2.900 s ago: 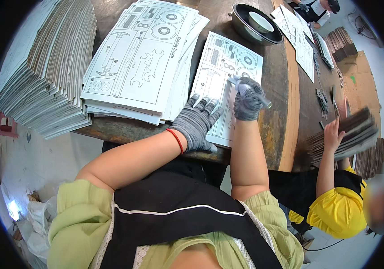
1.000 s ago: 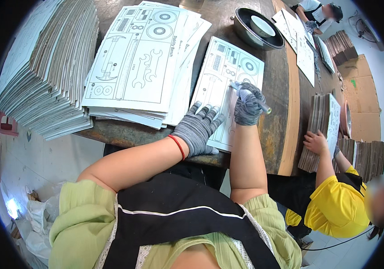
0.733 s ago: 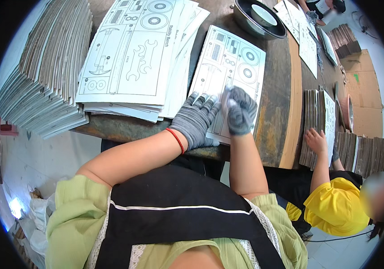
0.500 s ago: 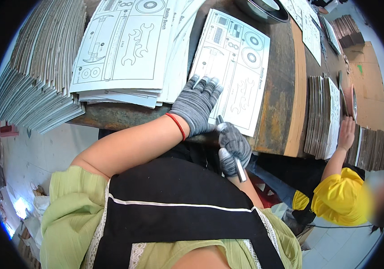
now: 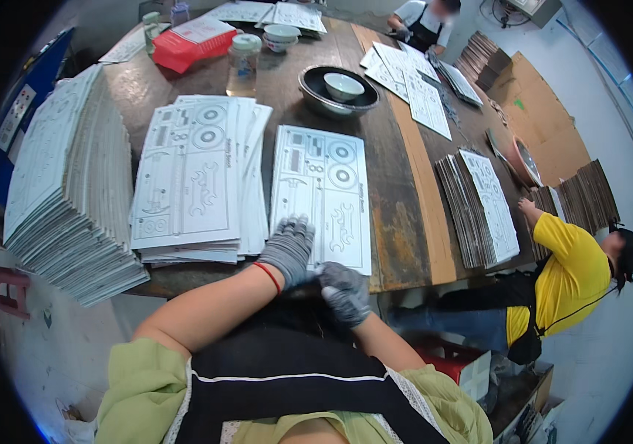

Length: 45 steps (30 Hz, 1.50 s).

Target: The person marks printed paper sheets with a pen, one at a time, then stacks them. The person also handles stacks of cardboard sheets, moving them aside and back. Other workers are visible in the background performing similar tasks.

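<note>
In a grey striped knit glove, my left hand (image 5: 288,248) lies fairly flat over the lower left part of a printed sheet (image 5: 324,174), its fingers stretched out. The sheet shows line drawings of wrenches, a hammer and discs. At its near edge my right hand (image 5: 344,292), gloved alike, is closed. The slim silver rod-like tool it gripped half a second ago is mostly hidden by the fingers now. A loose stack of similar sheets (image 5: 191,177) lies left of my left hand, with a tall leaning stack of printed boards (image 5: 65,177) farther left.
Beyond the sheet stand a dark basin (image 5: 309,81) holding a white bowl (image 5: 344,86), a glass jar (image 5: 242,65) and a red bag (image 5: 193,43). Another board stack (image 5: 475,211) stands right. A person in yellow (image 5: 571,255) works there; another person (image 5: 424,22) is at the far end.
The view has tilted up, bringing in the table's far end. My left hand stays on the sheet. My right hand has turned and come against the sheet's near edge, covering most of the tool.
</note>
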Available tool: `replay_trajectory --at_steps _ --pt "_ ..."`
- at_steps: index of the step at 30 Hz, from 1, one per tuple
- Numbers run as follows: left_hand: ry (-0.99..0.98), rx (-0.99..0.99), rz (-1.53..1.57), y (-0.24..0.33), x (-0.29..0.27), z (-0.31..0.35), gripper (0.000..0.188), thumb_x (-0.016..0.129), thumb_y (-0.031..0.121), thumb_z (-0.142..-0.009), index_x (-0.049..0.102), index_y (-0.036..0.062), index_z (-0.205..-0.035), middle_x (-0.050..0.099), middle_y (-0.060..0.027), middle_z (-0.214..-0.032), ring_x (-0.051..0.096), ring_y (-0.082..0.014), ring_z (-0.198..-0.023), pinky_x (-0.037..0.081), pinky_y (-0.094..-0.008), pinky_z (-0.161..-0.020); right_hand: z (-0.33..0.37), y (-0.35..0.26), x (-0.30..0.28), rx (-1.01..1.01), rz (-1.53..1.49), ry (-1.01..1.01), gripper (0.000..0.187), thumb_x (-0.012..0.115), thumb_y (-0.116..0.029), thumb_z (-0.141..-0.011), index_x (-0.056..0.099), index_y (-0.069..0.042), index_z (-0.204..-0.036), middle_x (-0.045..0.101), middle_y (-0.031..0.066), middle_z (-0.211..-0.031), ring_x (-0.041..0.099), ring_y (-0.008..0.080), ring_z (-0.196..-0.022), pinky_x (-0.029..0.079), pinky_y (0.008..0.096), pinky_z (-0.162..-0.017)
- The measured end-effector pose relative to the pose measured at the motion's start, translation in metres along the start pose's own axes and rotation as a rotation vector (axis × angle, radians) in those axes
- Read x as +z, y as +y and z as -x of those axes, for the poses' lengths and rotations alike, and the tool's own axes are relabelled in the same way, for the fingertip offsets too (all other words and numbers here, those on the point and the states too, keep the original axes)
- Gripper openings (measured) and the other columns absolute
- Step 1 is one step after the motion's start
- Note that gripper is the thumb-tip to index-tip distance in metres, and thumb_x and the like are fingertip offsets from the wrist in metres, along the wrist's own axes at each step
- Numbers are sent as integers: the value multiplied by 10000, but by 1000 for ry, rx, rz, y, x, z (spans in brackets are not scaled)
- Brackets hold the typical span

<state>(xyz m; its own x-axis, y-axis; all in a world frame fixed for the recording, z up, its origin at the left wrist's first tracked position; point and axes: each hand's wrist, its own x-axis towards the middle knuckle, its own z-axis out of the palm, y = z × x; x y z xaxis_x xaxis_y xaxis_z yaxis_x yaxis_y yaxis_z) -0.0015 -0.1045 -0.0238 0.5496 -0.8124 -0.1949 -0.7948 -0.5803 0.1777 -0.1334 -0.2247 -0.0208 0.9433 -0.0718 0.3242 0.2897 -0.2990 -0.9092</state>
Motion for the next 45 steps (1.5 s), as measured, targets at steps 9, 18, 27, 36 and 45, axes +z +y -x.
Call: replay_trajectory --at_steps 9,18,27,36,45 --pt "569 85 358 -52 -94 39 349 537 116 -893 525 32 -1232 588 -187 -1182 594 -299 -1055 483 -353 -894 -23 -91 -93 -621 -345 480 255 585 -112 -758 438 -113 -550 429 14 -551 430 166 -549 435 415 -735" --pt "919 -155 251 -134 -94 174 271 521 28 -871 635 63 -1115 643 -142 -1111 599 -300 -1048 452 -365 -936 -11 1 -88 -343 -26 598 343 607 -303 -791 539 -42 -579 519 70 -572 560 231 -627 488 434 -779" --pt "429 279 373 -53 -43 80 377 655 212 -790 566 90 -1134 586 -111 -1183 528 -316 -1145 397 -414 -1009 -106 79 -44 -29 -709 285 557 685 -478 -772 635 63 -891 649 162 -868 624 217 -758 537 419 -843" --pt "72 59 111 -18 13 6 976 571 679 -731 258 103 -1453 252 -185 -1491 221 -333 -1389 89 -496 -1137 -153 141 -37 -138 -276 357 334 603 -278 -885 638 22 -742 650 115 -738 628 230 -717 510 358 -712" --pt "116 20 101 -17 21 4 983 585 681 -710 276 110 -1448 258 -177 -1494 251 -340 -1379 105 -490 -1134 -145 114 -12 11 -19 292 142 609 -119 -838 678 4 -856 669 56 -771 604 124 -688 471 247 -625"
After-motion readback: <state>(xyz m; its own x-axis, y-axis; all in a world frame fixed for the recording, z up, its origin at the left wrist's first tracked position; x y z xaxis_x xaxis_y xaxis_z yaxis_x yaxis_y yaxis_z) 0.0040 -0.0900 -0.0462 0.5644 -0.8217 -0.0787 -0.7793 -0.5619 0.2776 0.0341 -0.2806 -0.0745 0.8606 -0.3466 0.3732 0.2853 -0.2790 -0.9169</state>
